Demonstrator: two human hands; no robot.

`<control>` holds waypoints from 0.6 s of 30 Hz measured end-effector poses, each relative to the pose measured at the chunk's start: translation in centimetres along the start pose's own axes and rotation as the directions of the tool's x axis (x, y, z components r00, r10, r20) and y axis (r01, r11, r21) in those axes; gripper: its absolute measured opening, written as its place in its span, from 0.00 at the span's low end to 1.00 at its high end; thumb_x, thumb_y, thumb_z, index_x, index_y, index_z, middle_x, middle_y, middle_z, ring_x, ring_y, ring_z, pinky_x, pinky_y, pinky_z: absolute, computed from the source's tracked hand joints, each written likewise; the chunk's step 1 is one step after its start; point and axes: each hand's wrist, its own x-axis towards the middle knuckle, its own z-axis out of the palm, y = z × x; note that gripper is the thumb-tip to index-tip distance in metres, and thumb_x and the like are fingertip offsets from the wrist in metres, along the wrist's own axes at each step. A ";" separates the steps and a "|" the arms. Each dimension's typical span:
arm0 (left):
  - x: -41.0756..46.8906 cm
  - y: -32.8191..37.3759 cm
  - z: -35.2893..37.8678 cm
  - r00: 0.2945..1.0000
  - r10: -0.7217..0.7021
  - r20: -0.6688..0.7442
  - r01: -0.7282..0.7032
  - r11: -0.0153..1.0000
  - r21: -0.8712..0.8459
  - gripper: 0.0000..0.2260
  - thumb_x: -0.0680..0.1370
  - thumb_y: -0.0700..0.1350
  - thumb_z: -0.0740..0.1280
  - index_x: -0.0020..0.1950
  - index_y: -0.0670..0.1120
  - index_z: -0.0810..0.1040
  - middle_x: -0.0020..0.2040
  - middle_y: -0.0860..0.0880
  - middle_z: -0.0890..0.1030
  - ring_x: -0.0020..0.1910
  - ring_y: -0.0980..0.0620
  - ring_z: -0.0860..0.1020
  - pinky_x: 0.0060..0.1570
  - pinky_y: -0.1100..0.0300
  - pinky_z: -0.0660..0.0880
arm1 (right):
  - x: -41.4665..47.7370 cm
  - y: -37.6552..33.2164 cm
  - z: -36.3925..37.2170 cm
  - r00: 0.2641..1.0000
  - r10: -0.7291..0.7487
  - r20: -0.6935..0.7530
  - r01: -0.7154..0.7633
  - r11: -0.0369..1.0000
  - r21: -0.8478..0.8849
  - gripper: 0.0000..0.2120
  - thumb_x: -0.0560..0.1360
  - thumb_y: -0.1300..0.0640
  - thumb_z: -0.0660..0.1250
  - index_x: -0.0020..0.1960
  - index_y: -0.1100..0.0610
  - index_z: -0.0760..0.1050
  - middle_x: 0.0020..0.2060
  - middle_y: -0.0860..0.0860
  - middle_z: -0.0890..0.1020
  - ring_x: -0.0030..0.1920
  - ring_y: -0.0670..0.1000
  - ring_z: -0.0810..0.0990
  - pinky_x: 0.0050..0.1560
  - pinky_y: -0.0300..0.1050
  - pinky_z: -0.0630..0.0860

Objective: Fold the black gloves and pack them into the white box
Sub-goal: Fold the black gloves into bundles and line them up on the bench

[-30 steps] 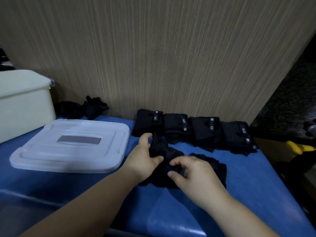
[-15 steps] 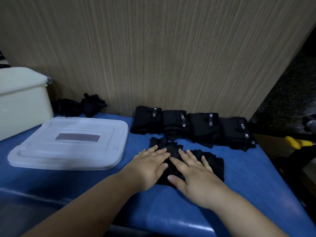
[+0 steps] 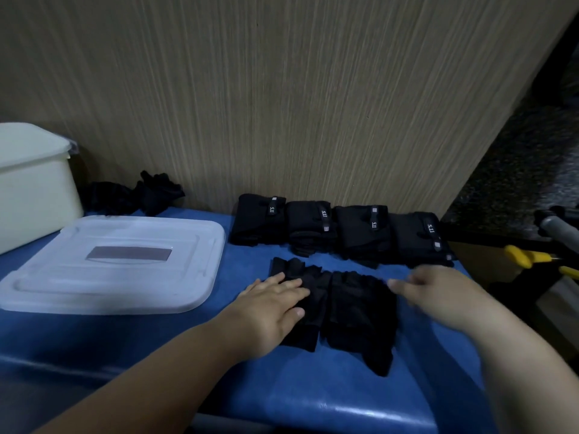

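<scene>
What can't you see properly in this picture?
All in the head view:
- The white box is cut off by the left edge; its inside does not show.
- The right hand is blurred; how its fingers lie cannot be told.
- The left hand covers part of the flat gloves.
- The labels on the folded gloves are too small to read.
- A yellow thing is cut off by the right edge.
</scene>
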 end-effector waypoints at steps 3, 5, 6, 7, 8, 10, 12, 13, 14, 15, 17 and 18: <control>0.0 0.1 -0.2 1.000 -0.008 0.006 0.008 1.000 0.007 0.21 0.84 0.54 0.49 0.77 0.57 0.54 0.78 0.60 0.51 0.76 0.60 0.42 0.75 0.56 0.41 | -0.3 0.5 0.0 0.956 0.099 0.276 -0.115 0.993 0.040 0.22 0.73 0.38 0.66 0.41 0.59 0.78 0.33 0.50 0.83 0.34 0.46 0.81 0.32 0.37 0.73; 0.0 0.3 -0.2 1.000 -0.017 0.008 0.017 1.000 0.017 0.21 0.83 0.54 0.49 0.77 0.57 0.54 0.78 0.61 0.50 0.76 0.60 0.42 0.75 0.56 0.41 | -0.4 0.2 0.7 0.952 0.066 0.299 -0.096 0.992 0.087 0.20 0.71 0.41 0.70 0.37 0.59 0.78 0.27 0.47 0.81 0.26 0.43 0.77 0.27 0.35 0.70; 0.0 0.4 -0.1 1.000 -0.021 0.005 0.021 0.999 0.028 0.21 0.83 0.54 0.49 0.77 0.58 0.54 0.78 0.61 0.50 0.76 0.60 0.42 0.75 0.55 0.41 | -0.3 0.0 1.2 0.955 0.043 0.295 -0.081 0.990 0.119 0.19 0.71 0.43 0.72 0.36 0.58 0.77 0.25 0.48 0.79 0.24 0.44 0.75 0.27 0.35 0.69; 0.1 0.5 0.0 1.000 -0.025 -0.003 0.025 0.999 0.041 0.21 0.83 0.54 0.49 0.77 0.58 0.54 0.78 0.61 0.50 0.76 0.59 0.42 0.75 0.55 0.41 | -0.2 -0.1 1.6 0.958 0.020 0.284 -0.067 0.986 0.156 0.17 0.70 0.45 0.73 0.35 0.58 0.75 0.25 0.48 0.78 0.24 0.45 0.73 0.28 0.35 0.69; 0.1 0.6 0.0 1.000 -0.029 -0.013 0.030 0.998 0.054 0.21 0.83 0.54 0.50 0.77 0.58 0.54 0.78 0.61 0.50 0.76 0.59 0.42 0.75 0.55 0.41 | 0.0 -0.2 2.0 0.962 0.001 0.272 -0.060 0.976 0.207 0.15 0.70 0.49 0.74 0.34 0.57 0.74 0.25 0.49 0.77 0.25 0.45 0.73 0.29 0.36 0.70; 0.1 0.9 0.1 0.998 -0.038 -0.048 0.042 0.997 0.069 0.21 0.83 0.55 0.50 0.77 0.58 0.55 0.78 0.61 0.51 0.76 0.59 0.42 0.74 0.53 0.40 | 0.2 -0.3 2.5 0.967 -0.037 0.253 -0.059 0.931 0.361 0.10 0.72 0.55 0.73 0.37 0.57 0.75 0.24 0.46 0.78 0.26 0.44 0.75 0.31 0.37 0.73; 0.0 1.1 0.1 0.992 -0.034 -0.121 0.043 0.996 0.078 0.21 0.82 0.55 0.53 0.76 0.58 0.58 0.77 0.61 0.53 0.76 0.59 0.42 0.73 0.53 0.40 | 0.3 -0.4 2.6 0.962 -0.070 0.266 -0.082 0.848 0.523 0.02 0.75 0.58 0.70 0.45 0.56 0.78 0.29 0.46 0.82 0.31 0.45 0.79 0.36 0.41 0.77; 0.0 1.2 0.1 0.984 -0.015 -0.177 0.029 0.997 0.077 0.20 0.82 0.55 0.55 0.75 0.58 0.60 0.76 0.62 0.55 0.76 0.60 0.44 0.72 0.56 0.41 | 0.3 -0.4 2.5 0.956 -0.087 0.279 -0.101 0.798 0.594 0.04 0.76 0.58 0.68 0.50 0.57 0.79 0.33 0.49 0.83 0.34 0.47 0.80 0.38 0.44 0.78; -0.1 1.3 0.0 0.971 0.016 -0.239 0.001 0.997 0.071 0.19 0.81 0.55 0.57 0.72 0.59 0.64 0.74 0.63 0.59 0.74 0.61 0.48 0.70 0.59 0.43 | 0.4 -0.4 2.5 0.952 -0.104 0.287 -0.112 0.756 0.645 0.07 0.76 0.58 0.67 0.54 0.57 0.78 0.36 0.51 0.83 0.35 0.49 0.80 0.40 0.46 0.78; -0.1 1.4 -0.1 0.952 0.050 -0.302 -0.035 0.998 0.055 0.17 0.80 0.54 0.59 0.70 0.60 0.67 0.70 0.65 0.64 0.72 0.63 0.52 0.68 0.63 0.45 | 0.4 -0.6 2.4 0.950 -0.122 0.288 -0.111 0.729 0.676 0.09 0.77 0.58 0.66 0.56 0.59 0.77 0.38 0.53 0.82 0.35 0.50 0.78 0.38 0.45 0.77; -0.1 1.5 -0.2 0.915 0.087 -0.394 -0.097 0.995 -0.005 0.12 0.79 0.53 0.63 0.62 0.60 0.74 0.58 0.67 0.70 0.64 0.64 0.61 0.63 0.67 0.51 | 0.1 -1.1 2.3 0.952 -0.142 0.271 -0.104 0.682 0.724 0.09 0.77 0.58 0.66 0.55 0.61 0.74 0.35 0.52 0.79 0.29 0.47 0.75 0.30 0.40 0.74; 0.0 1.7 -0.3 0.906 0.083 -0.416 -0.114 0.992 -0.051 0.10 0.78 0.52 0.64 0.59 0.59 0.76 0.54 0.67 0.72 0.60 0.64 0.64 0.62 0.67 0.56 | 0.0 -1.3 2.3 0.954 -0.151 0.259 -0.101 0.651 0.752 0.07 0.77 0.58 0.66 0.53 0.59 0.72 0.32 0.51 0.78 0.27 0.46 0.74 0.27 0.38 0.72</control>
